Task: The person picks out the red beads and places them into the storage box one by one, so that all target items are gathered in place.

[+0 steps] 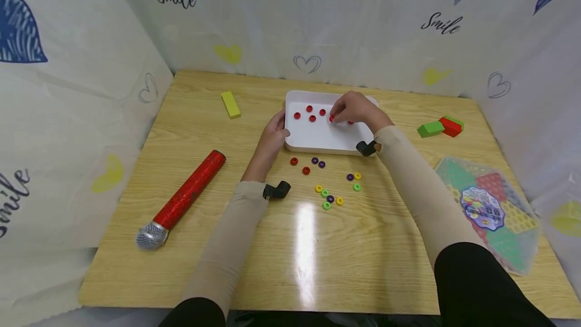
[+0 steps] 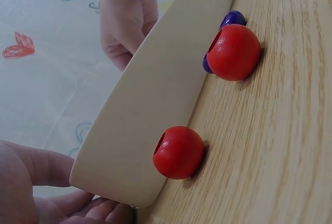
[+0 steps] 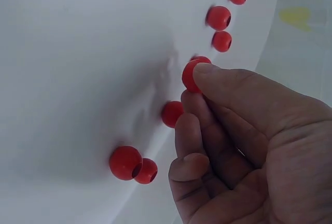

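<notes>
From the head view, your right hand (image 1: 358, 110) pinches a round, glossy red bead (image 1: 332, 118) over the white tray (image 1: 317, 138); your left hand (image 1: 274, 135) grips its left rim. In the left wrist view, fingers (image 2: 41, 169) curl around the tray's corner. In the right wrist view, fingertips (image 3: 218, 79) pinch the bead; its hole's direction is hidden.

We are seeing bright, even light from overhead, throwing a white glare streak on the counter (image 1: 306, 246) at lower centre of the head view. Wide-angle distortion is bending that frame's edges. In the wrist views, soft shadows are sitting under the beads (image 2: 178, 152), and the nearest skin is blurring.
</notes>
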The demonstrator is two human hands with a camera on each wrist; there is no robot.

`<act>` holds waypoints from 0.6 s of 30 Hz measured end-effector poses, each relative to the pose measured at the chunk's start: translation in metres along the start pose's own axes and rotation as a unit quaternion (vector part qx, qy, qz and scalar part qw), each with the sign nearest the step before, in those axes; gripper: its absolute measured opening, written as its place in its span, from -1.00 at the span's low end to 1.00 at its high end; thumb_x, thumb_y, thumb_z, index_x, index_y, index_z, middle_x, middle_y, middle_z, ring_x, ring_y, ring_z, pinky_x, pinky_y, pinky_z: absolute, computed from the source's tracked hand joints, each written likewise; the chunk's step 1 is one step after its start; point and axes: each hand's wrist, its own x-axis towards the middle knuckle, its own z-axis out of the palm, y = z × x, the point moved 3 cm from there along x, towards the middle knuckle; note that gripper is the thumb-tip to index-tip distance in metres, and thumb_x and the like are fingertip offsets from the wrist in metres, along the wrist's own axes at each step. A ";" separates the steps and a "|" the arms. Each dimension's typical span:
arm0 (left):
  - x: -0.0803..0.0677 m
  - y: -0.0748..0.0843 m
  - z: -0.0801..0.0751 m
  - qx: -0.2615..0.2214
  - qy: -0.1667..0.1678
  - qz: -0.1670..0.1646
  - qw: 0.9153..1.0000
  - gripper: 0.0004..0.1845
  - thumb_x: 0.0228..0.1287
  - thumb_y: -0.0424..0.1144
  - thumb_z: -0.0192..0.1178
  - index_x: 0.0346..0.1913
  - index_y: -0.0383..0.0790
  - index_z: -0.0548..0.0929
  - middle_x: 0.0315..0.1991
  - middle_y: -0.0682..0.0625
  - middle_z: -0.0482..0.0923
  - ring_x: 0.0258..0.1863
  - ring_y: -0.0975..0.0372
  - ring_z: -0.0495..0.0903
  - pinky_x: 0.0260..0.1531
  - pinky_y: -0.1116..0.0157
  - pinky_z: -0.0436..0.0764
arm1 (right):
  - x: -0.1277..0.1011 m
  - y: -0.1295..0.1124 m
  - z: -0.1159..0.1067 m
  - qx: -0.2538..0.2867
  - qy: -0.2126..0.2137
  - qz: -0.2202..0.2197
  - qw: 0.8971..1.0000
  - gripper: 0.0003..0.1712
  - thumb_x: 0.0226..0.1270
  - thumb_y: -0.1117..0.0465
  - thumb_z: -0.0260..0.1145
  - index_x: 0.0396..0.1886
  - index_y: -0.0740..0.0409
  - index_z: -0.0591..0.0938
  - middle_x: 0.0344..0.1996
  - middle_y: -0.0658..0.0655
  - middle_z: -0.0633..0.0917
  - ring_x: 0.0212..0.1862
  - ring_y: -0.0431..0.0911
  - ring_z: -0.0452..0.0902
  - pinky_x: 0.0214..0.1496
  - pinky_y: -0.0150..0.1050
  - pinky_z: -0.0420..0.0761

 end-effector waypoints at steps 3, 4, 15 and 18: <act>0.000 0.001 0.000 -0.001 -0.001 -0.001 1.000 -0.22 0.32 -0.50 -0.13 0.62 -0.13 0.07 0.65 -0.01 -0.01 0.63 0.24 0.00 0.56 0.30 0.15 | 0.002 0.000 0.000 0.002 -0.005 0.005 1.000 -0.70 0.31 0.20 0.42 0.01 0.15 0.76 -0.07 0.20 0.72 -0.16 0.00 0.52 -0.15 -0.18 0.65; 0.000 0.001 0.000 0.000 -0.001 -0.003 1.000 -0.22 0.33 -0.50 -0.13 0.62 -0.13 0.07 0.65 -0.01 -0.01 0.63 0.24 0.00 0.56 0.30 0.15 | 0.002 0.001 0.001 0.002 -0.005 0.007 1.000 -0.71 0.31 0.19 0.42 0.00 0.14 0.76 -0.07 0.19 0.72 -0.15 0.01 0.52 -0.13 -0.16 0.65; -0.001 0.001 0.000 0.007 0.000 -0.003 1.000 -0.22 0.34 -0.50 -0.12 0.63 -0.13 0.05 0.66 -0.01 -0.03 0.63 0.23 -0.01 0.56 0.30 0.14 | 0.003 0.002 0.004 -0.005 -0.008 0.007 1.000 -0.73 0.29 0.20 0.44 -0.04 0.14 0.78 -0.09 0.18 0.73 -0.14 0.01 0.54 -0.16 -0.20 0.63; -0.001 0.001 0.001 0.006 0.000 -0.001 1.000 -0.22 0.33 -0.50 -0.12 0.62 -0.14 0.05 0.66 -0.03 -0.03 0.63 0.23 -0.01 0.57 0.30 0.14 | 0.004 0.003 0.005 -0.007 -0.011 0.010 1.000 -0.73 0.29 0.20 0.44 -0.03 0.14 0.77 -0.08 0.19 0.73 -0.11 0.02 0.54 -0.13 -0.20 0.64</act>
